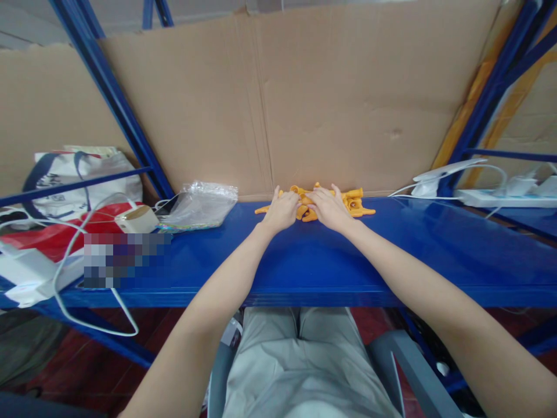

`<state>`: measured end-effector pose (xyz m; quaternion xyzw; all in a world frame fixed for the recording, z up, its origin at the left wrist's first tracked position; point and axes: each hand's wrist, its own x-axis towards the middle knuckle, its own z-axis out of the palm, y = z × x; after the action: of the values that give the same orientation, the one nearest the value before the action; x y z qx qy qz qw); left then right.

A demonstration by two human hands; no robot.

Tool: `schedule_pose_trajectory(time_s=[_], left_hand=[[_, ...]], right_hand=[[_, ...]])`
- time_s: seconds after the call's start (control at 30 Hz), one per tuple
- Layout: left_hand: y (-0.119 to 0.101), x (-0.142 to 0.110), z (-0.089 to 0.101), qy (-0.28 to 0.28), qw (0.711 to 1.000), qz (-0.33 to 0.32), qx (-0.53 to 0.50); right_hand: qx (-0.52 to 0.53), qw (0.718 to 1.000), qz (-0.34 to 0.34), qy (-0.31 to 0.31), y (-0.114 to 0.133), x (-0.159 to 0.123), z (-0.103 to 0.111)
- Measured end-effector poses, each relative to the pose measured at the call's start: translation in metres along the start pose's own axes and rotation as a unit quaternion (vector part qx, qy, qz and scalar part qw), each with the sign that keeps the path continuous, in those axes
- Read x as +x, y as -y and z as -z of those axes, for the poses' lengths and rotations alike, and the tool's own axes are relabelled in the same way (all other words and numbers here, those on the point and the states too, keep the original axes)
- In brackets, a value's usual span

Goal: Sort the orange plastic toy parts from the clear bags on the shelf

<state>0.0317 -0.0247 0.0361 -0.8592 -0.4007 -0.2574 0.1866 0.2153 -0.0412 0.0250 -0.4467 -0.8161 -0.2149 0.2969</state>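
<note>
Hands: my left hand (282,211) and right hand (329,209) are spreading loosely; any pinch, I can't tell.
Orange pieces (355,203): seeming light, stiff; best gripped mid-body.

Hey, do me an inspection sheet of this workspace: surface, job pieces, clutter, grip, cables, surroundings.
Surface: blue shelf, no spill seen on its visible part.
Job's things: orange-yellow pieces, bunched near the back edge, partly covered by the hands.
Clutter: clear plastic bags left of the pieces; red item and white bag farther left.
Grip: left hand and right hand both on the pieces; finger closure unclear.
Cables: white cable loops below the front edge at left; more cables at right.
Surroundings: cardboard behind, blue frame at the sides.
</note>
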Motion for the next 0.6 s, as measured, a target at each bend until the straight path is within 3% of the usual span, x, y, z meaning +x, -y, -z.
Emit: schedule_pose_trajectory(time_s=[0.23, 0.6], left_hand=[[0.005, -0.001, -0.001, -0.003, 1.000, -0.002, -0.029], [0.005, -0.001, 0.000, -0.032, 0.996, 0.001, -0.077]], right_hand=[[-0.030, 0.999, 0.015, 0.024, 0.001, 0.003, 0.005], [-0.058, 0.998, 0.030, 0.000, 0.002, 0.001, 0.010]])
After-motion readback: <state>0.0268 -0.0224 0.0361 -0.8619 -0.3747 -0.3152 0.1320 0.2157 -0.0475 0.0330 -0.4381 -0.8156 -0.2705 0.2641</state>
